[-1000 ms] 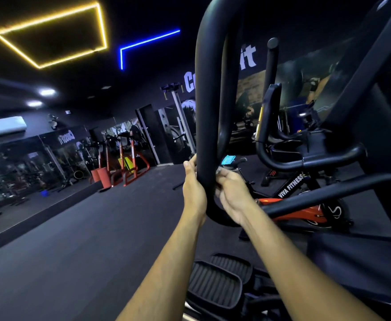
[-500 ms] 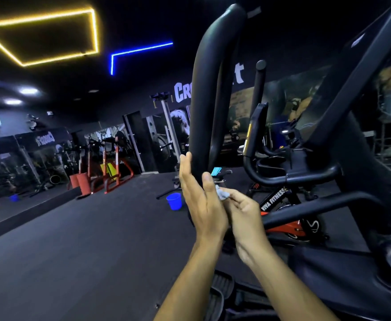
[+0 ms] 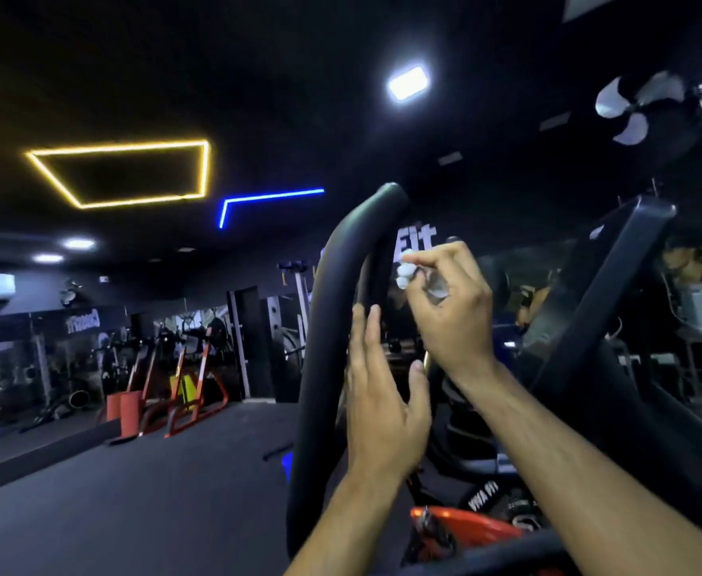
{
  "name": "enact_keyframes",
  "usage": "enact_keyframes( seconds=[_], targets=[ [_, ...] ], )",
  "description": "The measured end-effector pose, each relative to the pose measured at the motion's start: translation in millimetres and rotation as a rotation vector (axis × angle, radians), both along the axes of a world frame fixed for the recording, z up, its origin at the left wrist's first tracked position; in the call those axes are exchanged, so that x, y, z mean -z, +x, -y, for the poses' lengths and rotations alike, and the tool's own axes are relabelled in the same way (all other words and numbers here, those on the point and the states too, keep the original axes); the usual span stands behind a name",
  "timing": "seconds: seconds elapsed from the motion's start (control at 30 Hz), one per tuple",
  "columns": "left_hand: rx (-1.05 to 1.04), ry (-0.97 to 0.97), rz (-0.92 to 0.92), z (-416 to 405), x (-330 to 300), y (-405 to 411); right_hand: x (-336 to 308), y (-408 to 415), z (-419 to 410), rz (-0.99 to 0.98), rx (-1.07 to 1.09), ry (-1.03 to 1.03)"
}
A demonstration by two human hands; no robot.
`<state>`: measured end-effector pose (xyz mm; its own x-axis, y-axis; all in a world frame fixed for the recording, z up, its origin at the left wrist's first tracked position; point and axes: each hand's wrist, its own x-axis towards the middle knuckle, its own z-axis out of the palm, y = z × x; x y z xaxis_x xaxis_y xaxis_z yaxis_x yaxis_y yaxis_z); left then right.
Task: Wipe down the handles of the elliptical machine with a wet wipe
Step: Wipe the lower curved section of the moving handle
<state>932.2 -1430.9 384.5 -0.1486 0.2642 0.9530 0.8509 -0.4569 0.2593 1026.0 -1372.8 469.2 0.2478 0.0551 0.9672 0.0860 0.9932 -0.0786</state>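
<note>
Head view is showing a dim gym, with the black curved handle [image 3: 324,326] of the elliptical machine rising through the middle of the frame. Right of its upper part, the right hand [image 3: 451,309] is pinching a small crumpled wet wipe [image 3: 407,271] between curled fingers, the wipe sitting just beside the handle; whether it is touching cannot be told. Below it, the left hand [image 3: 382,401] is lying open with fingers straight, its fingertips reaching up along the handle's inner edge. The two hands are sitting apart, right above left. At the upper left a yellow light frame [image 3: 121,174] is glowing, and orange racks [image 3: 183,384] are standing at the lower left
</note>
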Motion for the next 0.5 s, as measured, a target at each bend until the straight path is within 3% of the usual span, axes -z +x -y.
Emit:
enact_keyframes(
  seconds=[0.1, 0.2, 0.3, 0.37, 0.5],
  targets=[
    [-0.069, -0.002, 0.100, -26, -10, -2, -35, -2, -31, 0.174, 0.218, 0.349],
    [-0.106, 0.054, 0.071, -34, -3, -5, -36, -8, -63, 0.361, 0.339, 0.534],
    [-0.164, 0.171, -0.102, -24, 20, -7, -38, -6, -73, 0.388, 0.395, 0.644],
    [-0.259, 0.351, -0.225, -14, 34, -15, -43, -4, -69, 0.346, 0.475, 0.682],
    [-0.496, 0.557, -0.310, 4, 35, -24, -43, -1, -70, 0.379, 0.533, 0.672]
  ],
)
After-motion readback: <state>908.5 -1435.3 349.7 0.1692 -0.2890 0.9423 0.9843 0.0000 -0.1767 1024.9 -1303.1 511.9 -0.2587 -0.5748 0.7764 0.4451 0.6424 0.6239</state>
